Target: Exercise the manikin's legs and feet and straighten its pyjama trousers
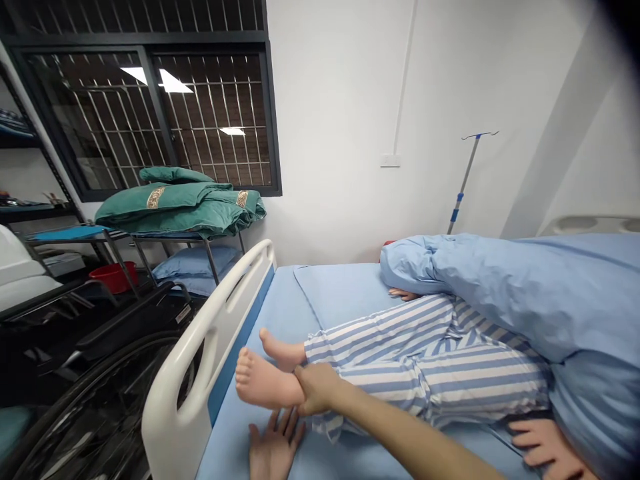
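Note:
My right hand [320, 389] is closed around the near ankle of a figure lying on the bed, which looks like a care manikin. Its near foot [267, 381] points up and toward the footboard, and the far foot [281, 350] rests just behind it. Below that near foot, my left hand [276, 445] lies palm up with its fingers spread, the fingertips close under the heel; whether they touch it I cannot tell. Blue-and-white striped trousers [465, 370] cover the legs. A bunched blue quilt [500, 280] hides the upper body, with the figure's near hand [547, 445] showing beside it.
A white footboard [165, 373] rises at the bed's left end. Beyond it stands a wheelchair [125, 373]. Folded green quilts [185, 200] lie on a stool under the barred window, near a red basin [115, 277]. An IV pole [465, 180] stands behind the bed.

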`<state>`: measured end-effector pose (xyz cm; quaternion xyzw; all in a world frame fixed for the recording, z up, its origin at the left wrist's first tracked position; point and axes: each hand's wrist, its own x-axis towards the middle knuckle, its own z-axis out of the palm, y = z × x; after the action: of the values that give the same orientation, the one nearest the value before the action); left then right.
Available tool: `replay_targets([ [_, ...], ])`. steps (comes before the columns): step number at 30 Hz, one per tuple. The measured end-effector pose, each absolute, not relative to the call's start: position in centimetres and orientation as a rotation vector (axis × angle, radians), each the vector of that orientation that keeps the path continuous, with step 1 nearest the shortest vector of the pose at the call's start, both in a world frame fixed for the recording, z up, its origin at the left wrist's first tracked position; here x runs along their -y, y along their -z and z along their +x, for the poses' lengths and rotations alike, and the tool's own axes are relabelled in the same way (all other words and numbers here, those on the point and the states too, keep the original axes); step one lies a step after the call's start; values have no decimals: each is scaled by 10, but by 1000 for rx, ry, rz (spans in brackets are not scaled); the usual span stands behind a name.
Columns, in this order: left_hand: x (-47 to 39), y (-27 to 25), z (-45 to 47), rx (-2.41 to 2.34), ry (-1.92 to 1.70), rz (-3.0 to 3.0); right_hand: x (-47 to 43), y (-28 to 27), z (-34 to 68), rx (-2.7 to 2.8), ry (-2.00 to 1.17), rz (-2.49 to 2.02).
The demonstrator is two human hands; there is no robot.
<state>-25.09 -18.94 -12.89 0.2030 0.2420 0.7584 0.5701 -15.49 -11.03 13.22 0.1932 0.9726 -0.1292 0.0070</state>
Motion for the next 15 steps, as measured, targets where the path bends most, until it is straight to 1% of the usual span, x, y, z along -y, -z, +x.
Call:
replay_targets([
  [3,192,120,-243,-258,-1782,355,82,-158,-118,-3042,349,715],
  [5,194,112,-240,-156,-1753,305,66,-185,-101,-3087,350,762],
  [8,197,102,-238,-172,-1746,250,47,-238,-82,-3213,510,748],
  [11,198,99,-238,-209,-1754,195,32,-292,-58,-3273,796,679],
  [12,198,99,-238,-208,-1752,183,27,-308,-49,-3283,843,686],
  [15,198,102,-238,-173,-1740,175,12,-345,-17,-3346,824,870],
])
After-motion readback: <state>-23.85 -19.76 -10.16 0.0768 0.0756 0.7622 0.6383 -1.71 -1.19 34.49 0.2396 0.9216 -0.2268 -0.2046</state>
